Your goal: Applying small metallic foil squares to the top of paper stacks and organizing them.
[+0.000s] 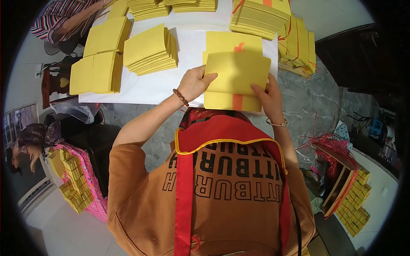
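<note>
I hold a folded-looking yellow paper bundle (237, 73) at the near right of the white table. My left hand (196, 85) is closed on its left edge, thumb on top. Closed on the lower right edge is my right hand (270, 99), its thumb also on top and its other fingers mostly hidden. Beneath the bundle lies yellow paper with an orange-red strip (238, 102), showing at the table's near edge. Just beyond is another yellow piece (222, 40) with a torn-looking orange-red patch. How many sheets I hold cannot be made out.
Fanned yellow stacks (151, 49) stand left on the white table (183, 40). A tall stack (260, 19) and red-tied bundles (297, 47) are at the far right. A co-worker's arm (81, 19) reaches in at far left. Red string (329, 145) hangs over a wooden stand at right.
</note>
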Available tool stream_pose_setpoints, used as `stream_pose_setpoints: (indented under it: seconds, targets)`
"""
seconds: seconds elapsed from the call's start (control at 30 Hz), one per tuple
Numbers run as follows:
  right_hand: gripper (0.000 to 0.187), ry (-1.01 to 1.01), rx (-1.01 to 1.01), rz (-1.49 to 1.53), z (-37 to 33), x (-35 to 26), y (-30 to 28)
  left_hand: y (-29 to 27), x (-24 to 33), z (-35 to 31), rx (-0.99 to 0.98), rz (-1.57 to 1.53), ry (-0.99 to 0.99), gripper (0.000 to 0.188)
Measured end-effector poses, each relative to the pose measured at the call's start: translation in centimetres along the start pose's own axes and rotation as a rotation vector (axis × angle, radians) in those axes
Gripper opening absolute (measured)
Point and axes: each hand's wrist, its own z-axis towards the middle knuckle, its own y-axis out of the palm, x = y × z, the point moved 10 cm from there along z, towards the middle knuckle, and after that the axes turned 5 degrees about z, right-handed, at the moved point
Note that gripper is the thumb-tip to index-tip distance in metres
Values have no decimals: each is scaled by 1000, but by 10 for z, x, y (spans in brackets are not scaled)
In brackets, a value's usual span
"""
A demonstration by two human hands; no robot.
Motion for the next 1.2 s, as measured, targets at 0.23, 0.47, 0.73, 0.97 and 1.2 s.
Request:
stream_pose_setpoints:
  seconds: [0.23,0.47,0.73,0.97,1.2]
  targets:
    - [39,77,8,-347,3,-6,-2,7,-21,5,14,-239,-73,28]
    - [38,122,7,-258,11,8,0,5,-17,6,-9,-223,-122,33]
    - [39,37,99,-184,13,7,-2,9,-28,10,9,-416,-117,33]
    - [39,63,122,-181,14,8,-3,2,-12,5,10,-415,-174,28]
    - [39,69,102,-195,16,10,-1,-49,77,-19,599,511,454,38]
